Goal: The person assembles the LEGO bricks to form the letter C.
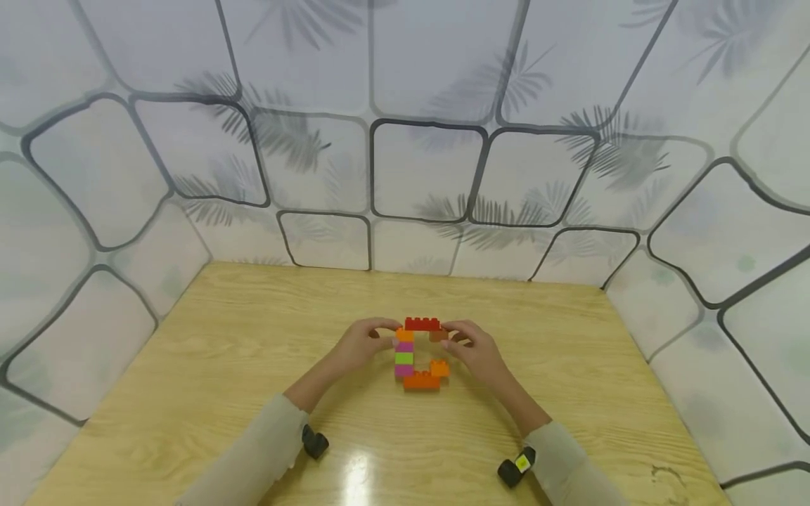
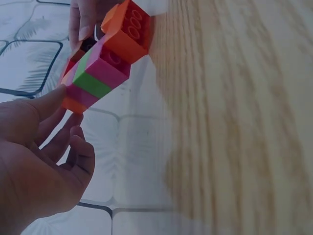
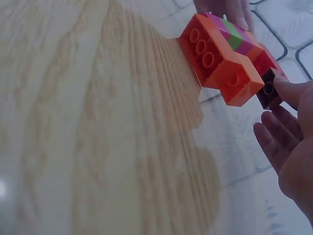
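A C-shaped build of toy building bricks stands on the table, with a long red brick (image 1: 422, 324) across its top. Its left column stacks an orange brick (image 1: 404, 336), a magenta one, a green brick (image 1: 403, 358) and another magenta one. Along the bottom runs a long orange-red brick (image 1: 421, 381), with a small orange brick (image 1: 439, 369) on its right end. My left hand (image 1: 359, 345) pinches the column's upper left between thumb and fingers. With thumb and fingers, my right hand (image 1: 479, 353) grips a brown brick (image 3: 268, 89) under the red brick's right end.
The wooden table (image 1: 266, 316) is bordered by a white patterned backdrop (image 1: 424, 169) behind and at both sides. Dark wrist devices sit at the left cuff (image 1: 314, 442) and the right cuff (image 1: 515, 467).
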### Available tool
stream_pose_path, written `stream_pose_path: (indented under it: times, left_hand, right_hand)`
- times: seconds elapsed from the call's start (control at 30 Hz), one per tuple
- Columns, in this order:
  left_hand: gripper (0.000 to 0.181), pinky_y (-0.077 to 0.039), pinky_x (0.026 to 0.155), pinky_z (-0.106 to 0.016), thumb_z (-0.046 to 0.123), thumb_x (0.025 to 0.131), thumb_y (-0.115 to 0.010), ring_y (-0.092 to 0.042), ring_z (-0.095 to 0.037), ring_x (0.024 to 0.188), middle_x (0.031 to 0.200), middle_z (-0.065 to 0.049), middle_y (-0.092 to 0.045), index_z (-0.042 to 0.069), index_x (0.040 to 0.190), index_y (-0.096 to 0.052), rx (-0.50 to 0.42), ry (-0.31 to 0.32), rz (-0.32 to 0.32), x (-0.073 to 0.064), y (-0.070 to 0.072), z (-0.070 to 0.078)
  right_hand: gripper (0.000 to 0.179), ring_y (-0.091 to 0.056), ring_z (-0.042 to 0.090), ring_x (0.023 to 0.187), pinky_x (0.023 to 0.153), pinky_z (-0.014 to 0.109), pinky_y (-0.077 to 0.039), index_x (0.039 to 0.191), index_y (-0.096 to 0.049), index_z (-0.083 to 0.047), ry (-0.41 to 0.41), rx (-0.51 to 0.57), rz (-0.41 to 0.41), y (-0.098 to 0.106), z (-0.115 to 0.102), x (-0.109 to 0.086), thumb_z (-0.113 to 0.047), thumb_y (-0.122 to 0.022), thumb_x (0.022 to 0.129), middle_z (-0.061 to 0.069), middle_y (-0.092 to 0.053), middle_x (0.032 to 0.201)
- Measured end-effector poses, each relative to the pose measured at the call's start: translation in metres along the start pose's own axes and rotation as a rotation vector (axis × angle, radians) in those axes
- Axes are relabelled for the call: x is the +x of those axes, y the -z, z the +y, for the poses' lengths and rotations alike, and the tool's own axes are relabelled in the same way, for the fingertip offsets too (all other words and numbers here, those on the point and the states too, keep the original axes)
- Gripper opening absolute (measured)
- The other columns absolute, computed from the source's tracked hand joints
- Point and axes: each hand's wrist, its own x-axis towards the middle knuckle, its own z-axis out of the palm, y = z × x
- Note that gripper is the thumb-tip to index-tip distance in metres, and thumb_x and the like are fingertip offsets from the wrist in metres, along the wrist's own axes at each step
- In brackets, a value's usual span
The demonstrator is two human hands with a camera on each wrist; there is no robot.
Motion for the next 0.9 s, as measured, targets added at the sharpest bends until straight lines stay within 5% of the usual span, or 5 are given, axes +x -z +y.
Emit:
stream_pose_path:
  times: [0.27, 0.7, 0.9]
  left_hand:
    - [0.032, -0.049, 0.065, -0.032, 0.026, 0.096, -0.071, -0.057, -0.022, 0.084, 0.121, -0.004, -0.069, 0.016, 0.126, -0.070, -0.027, 0.006, -0.040, 0.008, 0.002, -0.011]
    - [0.033, -0.054, 0.076, -0.033, 0.025, 0.097, -0.068, -0.065, -0.023, 0.103, 0.135, -0.010, -0.064, 0.015, 0.129, -0.068, -0.048, 0.004, -0.078, 0.013, 0.001, -0.018]
    - [0.033, -0.054, 0.076, -0.035, 0.023, 0.098, -0.068, -0.065, -0.023, 0.103, 0.136, -0.011, -0.064, 0.014, 0.129, -0.068, -0.054, 0.003, -0.086, 0.015, -0.001, -0.019]
  right_hand:
    - [0.032, -0.065, 0.022, 0.097, 0.079, 0.025, -0.054, 0.125, -0.068, -0.008, -0.099, 0.040, -0.008, -0.006, 0.005, 0.004, -0.022, -0.070, 0.096, 0.013, -0.066, 0.122]
    - [0.034, -0.062, 0.019, 0.097, 0.085, 0.032, -0.053, 0.127, -0.067, -0.017, -0.279, 0.085, -0.023, -0.013, 0.011, 0.005, -0.032, -0.069, 0.096, 0.005, -0.067, 0.119]
    - [0.032, -0.062, 0.019, 0.096, 0.085, 0.032, -0.053, 0.126, -0.068, -0.017, -0.300, 0.096, -0.029, -0.013, 0.013, 0.004, -0.029, -0.069, 0.097, 0.004, -0.066, 0.117]
